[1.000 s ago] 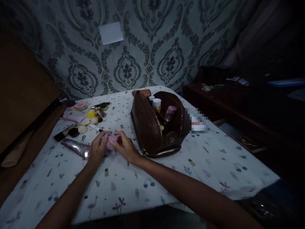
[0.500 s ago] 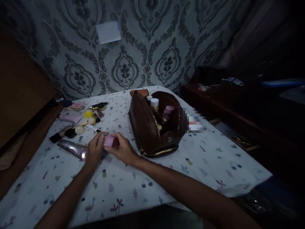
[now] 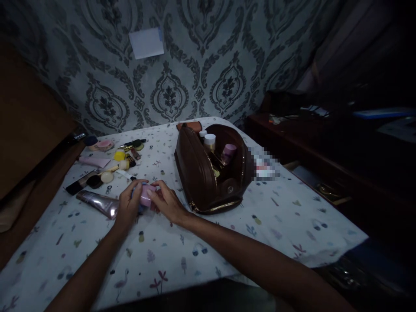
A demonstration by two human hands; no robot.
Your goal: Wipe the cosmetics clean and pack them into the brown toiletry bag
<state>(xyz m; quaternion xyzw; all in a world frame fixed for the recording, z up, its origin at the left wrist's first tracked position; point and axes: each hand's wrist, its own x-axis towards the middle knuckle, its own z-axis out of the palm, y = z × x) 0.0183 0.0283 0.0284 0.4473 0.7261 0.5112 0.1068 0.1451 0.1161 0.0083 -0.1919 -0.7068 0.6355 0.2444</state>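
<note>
A small pink cosmetic container is between my two hands above the table. My left hand is closed around its left side, and bluish patches show beside those fingers. My right hand grips it from the right, with the thumb across its near face. Just left of my left hand lies a shiny silvery squeeze tube. To the right stands a brown makeup bag, unzipped, holding a white-capped bottle, a pink-capped bottle and other items partly hidden inside.
Loose cosmetics lie at the left: a dark brush, a pale pink tube, a yellow-capped item, a pink round container. An orange-brown object sits behind the bag. An open drawer is right of the table.
My right hand's fingers have shifted on the pink container, the thumb now lying over its near side. The container has turned slightly. The bag and loose cosmetics have stayed in place.
</note>
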